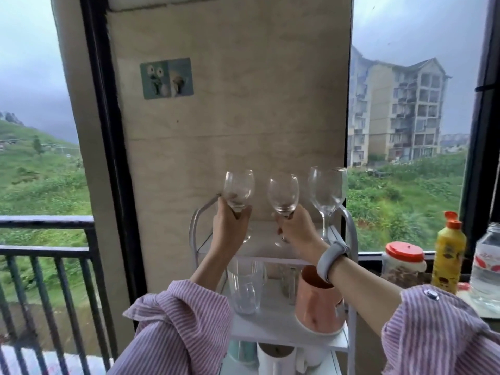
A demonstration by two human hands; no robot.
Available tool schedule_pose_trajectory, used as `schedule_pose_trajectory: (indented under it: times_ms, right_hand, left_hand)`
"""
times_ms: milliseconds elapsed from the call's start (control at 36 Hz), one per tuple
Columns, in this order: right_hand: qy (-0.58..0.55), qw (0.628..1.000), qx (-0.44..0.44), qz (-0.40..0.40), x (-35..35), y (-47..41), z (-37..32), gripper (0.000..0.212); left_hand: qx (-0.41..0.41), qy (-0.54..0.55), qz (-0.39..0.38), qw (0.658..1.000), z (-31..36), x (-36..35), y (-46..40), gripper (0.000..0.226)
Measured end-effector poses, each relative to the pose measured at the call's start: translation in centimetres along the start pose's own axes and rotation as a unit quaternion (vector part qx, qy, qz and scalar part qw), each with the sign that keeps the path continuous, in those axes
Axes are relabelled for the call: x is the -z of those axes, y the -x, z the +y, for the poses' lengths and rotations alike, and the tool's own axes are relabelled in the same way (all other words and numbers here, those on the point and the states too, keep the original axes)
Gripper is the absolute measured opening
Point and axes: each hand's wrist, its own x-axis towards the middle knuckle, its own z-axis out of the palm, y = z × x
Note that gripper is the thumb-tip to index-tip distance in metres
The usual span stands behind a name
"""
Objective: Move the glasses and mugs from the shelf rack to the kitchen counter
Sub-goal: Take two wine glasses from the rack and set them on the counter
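A white shelf rack [349, 231] stands against the pillar. On its top tier my left hand [230, 228] grips the stem of one clear wine glass [239, 189], and my right hand [296, 228] grips the stem of a second wine glass [283, 194]. A third wine glass [328, 190] stands free at the right of that tier. One tier down are a clear glass mug [246, 288], a small clear glass [288, 282] and a pink mug [318, 301]. The lowest tier in view holds a white mug [276, 357] and a teal cup [240, 351], partly hidden by my sleeves.
To the right, a counter holds an orange-lidded jar [404, 263], a yellow bottle [449, 253] and a clear water bottle [487, 263]. A black balcony railing [46, 249] runs at the left. Windows flank the pillar.
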Motion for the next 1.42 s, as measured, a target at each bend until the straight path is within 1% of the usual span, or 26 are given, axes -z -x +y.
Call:
schedule_pose_trajectory:
  times_ms: [56, 111, 194, 278, 333, 389, 472, 528, 583, 639, 694, 722, 778, 861, 944, 1000, 1083, 1111, 1139, 1167, 1194, 1222, 1250, 1278, 1333, 1417]
  right_hand:
    - [-0.022, 0.999, 0.032, -0.002, -0.1, 1.2, -0.8, 0.022]
    - [-0.030, 0.998, 0.061, -0.011, -0.1, 2.4, -1.7, 0.020]
    - [-0.034, 0.993, 0.101, -0.043, 0.5, 4.6, -3.0, 0.018]
    - [-0.067, 0.990, 0.104, -0.064, 1.7, 7.2, -3.3, 0.023]
    - [-0.062, 0.991, 0.101, -0.060, 2.7, 9.0, -2.8, 0.027]
    - [-0.043, 0.994, 0.094, -0.045, 3.6, 10.9, -1.8, 0.028]
    - [-0.029, 0.997, 0.068, -0.014, 5.8, 14.1, 0.1, 0.017]
    - [-0.022, 0.998, 0.051, -0.003, 7.9, 16.4, 1.2, 0.019]
    - [-0.033, 0.999, 0.019, 0.016, 10.4, 18.8, 1.9, 0.022]
    - [-0.044, 0.998, -0.020, 0.048, 13.4, 21.1, 2.9, 0.033]
    - [-0.012, 0.994, -0.053, 0.099, 16.6, 23.3, 3.8, 0.040]
    - [0.016, 0.990, -0.062, 0.126, 18.3, 24.5, 4.2, 0.039]
    - [0.055, 0.980, -0.071, 0.176, 21.7, 27.1, 4.7, 0.036]
    - [0.085, 0.957, -0.103, 0.259, 27.0, 31.5, 4.7, 0.032]
    - [0.117, 0.924, -0.136, 0.336, 33.0, 37.0, 3.8, 0.034]
    - [0.130, 0.900, -0.168, 0.381, 37.2, 41.1, 3.1, 0.035]
    - [0.152, 0.872, -0.202, 0.420, 43.2, 48.4, 1.5, 0.024]
    - [0.161, 0.861, -0.209, 0.435, 44.9, 50.4, 1.0, 0.021]
    - [0.164, 0.854, -0.229, 0.437, 45.5, 50.7, 1.2, 0.020]
    - [0.176, 0.823, -0.239, 0.485, 49.8, 56.8, -0.1, 0.021]
    - [0.198, 0.807, -0.239, 0.502, 52.7, 60.8, -0.7, 0.022]
    - [0.205, 0.819, -0.234, 0.482, 53.4, 61.4, -0.5, 0.022]
    - [0.217, 0.817, -0.243, 0.475, 53.9, 62.2, -0.8, 0.022]
    - [0.234, 0.811, -0.255, 0.471, 54.1, 62.7, -1.0, 0.022]
    - [0.241, 0.789, -0.270, 0.497, 56.4, 66.7, -1.9, 0.022]
    - [0.252, 0.748, -0.284, 0.545, 61.2, 74.0, -3.1, 0.019]
  left_hand:
    - [-0.033, -0.007, 0.027, 0.999, 0.7, 1.3, 0.4, 0.030]
    - [-0.065, -0.024, 0.052, 0.996, 1.4, 2.9, 0.7, 0.031]
    - [-0.096, -0.011, 0.035, 0.995, 2.5, 5.0, 1.8, 0.031]
    - [-0.112, -0.011, 0.017, 0.994, 3.0, 5.7, 3.8, 0.022]
    - [-0.104, -0.023, 0.000, 0.994, 2.8, 5.4, 5.5, 0.020]
    - [-0.077, -0.016, -0.035, 0.996, 2.4, 4.5, 7.6, 0.021]
    - [-0.029, 0.018, -0.104, 0.994, 1.8, 2.3, 11.1, 0.024]
    - [-0.015, 0.039, -0.153, 0.987, 2.0, 0.5, 13.5, 0.022]
    - [-0.015, 0.051, -0.197, 0.979, 2.6, -1.6, 15.6, 0.019]
    - [-0.022, 0.062, -0.238, 0.969, 3.8, -4.0, 17.7, 0.026]
    - [-0.041, 0.066, -0.276, 0.958, 5.3, -6.6, 19.9, 0.034]
    - [-0.050, 0.073, -0.296, 0.951, 6.2, -8.0, 21.2, 0.032]
    - [-0.065, 0.101, -0.333, 0.935, 8.3, -10.8, 23.7, 0.025]
    - [-0.087, 0.141, -0.384, 0.908, 12.2, -15.5, 28.2, 0.018]
    - [-0.106, 0.180, -0.431, 0.878, 16.7, -20.0, 33.8, 0.017]
    - [-0.104, 0.206, -0.469, 0.853, 19.9, -22.9, 38.0, 0.016]
    - [-0.118, 0.241, -0.528, 0.806, 25.3, -26.4, 45.5, 0.016]
    - [-0.107, 0.252, -0.543, 0.794, 26.6, -27.6, 47.6, 0.016]
    - [-0.116, 0.239, -0.556, 0.788, 27.0, -28.0, 47.9, 0.016]
    - [-0.130, 0.258, -0.599, 0.746, 31.5, -29.5, 54.3, 0.017]
    - [-0.125, 0.259, -0.632, 0.720, 34.3, -30.5, 58.8, 0.019]
    - [-0.116, 0.268, -0.644, 0.707, 34.5, -30.5, 58.9, 0.022]
    - [-0.104, 0.281, -0.655, 0.694, 35.0, -30.9, 59.7, 0.024]
    - [-0.102, 0.289, -0.656, 0.690, 35.4, -31.2, 60.4, 0.025]
    - [-0.114, 0.291, -0.672, 0.672, 37.9, -32.7, 64.9, 0.027]
    - [-0.131, 0.280, -0.712, 0.631, 43.4, -34.3, 72.5, 0.028]
